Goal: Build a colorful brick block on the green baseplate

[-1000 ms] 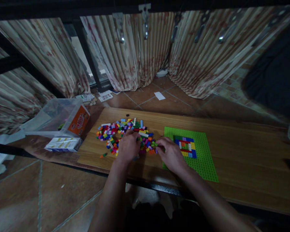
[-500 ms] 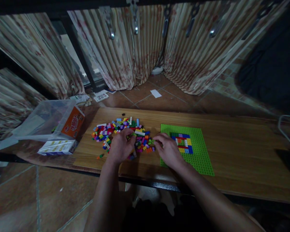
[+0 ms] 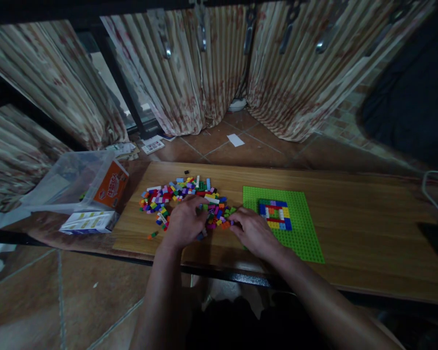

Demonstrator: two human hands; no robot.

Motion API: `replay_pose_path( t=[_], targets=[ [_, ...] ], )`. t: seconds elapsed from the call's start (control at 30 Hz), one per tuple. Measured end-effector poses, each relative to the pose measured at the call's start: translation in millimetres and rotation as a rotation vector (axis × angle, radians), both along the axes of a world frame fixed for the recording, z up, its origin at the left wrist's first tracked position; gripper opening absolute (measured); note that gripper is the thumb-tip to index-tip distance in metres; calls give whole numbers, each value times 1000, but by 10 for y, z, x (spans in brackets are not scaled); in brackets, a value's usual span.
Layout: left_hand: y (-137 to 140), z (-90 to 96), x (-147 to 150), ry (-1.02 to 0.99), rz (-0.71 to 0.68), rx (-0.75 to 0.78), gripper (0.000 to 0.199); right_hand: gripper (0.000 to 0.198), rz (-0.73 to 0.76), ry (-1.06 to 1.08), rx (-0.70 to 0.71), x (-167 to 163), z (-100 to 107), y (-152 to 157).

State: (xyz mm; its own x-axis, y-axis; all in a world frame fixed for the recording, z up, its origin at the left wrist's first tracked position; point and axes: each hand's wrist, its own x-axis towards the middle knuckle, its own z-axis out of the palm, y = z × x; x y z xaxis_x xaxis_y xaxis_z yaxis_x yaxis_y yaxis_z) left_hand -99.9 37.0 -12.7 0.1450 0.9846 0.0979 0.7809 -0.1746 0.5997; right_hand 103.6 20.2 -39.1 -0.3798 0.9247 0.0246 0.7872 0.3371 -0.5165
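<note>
A loose heap of small coloured toy bricks (image 3: 160, 197) lies on the wooden board. My left hand (image 3: 186, 221) is over the front of the heap, its fingers curled and bent down; what is between them is hidden. At the heap's right end, my right hand (image 3: 255, 232) has thumb and fingers brought together beside orange bricks (image 3: 225, 225) and green bricks (image 3: 229, 212). Anything in that pinch is too small to name. Right of the heap, a green studded baseplate (image 3: 302, 228) carries a square build of multicoloured bricks (image 3: 286, 224). My right forearm crosses in front of its near edge.
A clear plastic bin (image 3: 65, 170) with an orange label lies at the left, behind a white and yellow box (image 3: 89, 221). A black brick (image 3: 186, 172) sits apart behind the heap. The wooden board (image 3: 365, 233) extends right. Striped curtains (image 3: 219, 73) hang behind.
My right hand has shifted slightly down from the green bricks toward the orange ones. My left hand has moved only a little, its fingers still among the bricks. The view has shifted slightly.
</note>
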Motion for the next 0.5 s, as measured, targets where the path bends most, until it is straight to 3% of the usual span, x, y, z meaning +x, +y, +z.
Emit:
replay_pose_path(
  t=[0.13, 0.23, 0.5],
  targets=[
    [-45, -39, 157, -24, -229, 62, 26, 10, -9, 32, 24, 32, -28, 20],
    [-57, -87, 231, 36, -324, 83, 20, 10, -4, 49, 50, 51, -41, 20],
    [-21, -46, 88, 106, -189, 59, 13, 11, -4, 64, 19, 43, -11, 4]
  ],
)
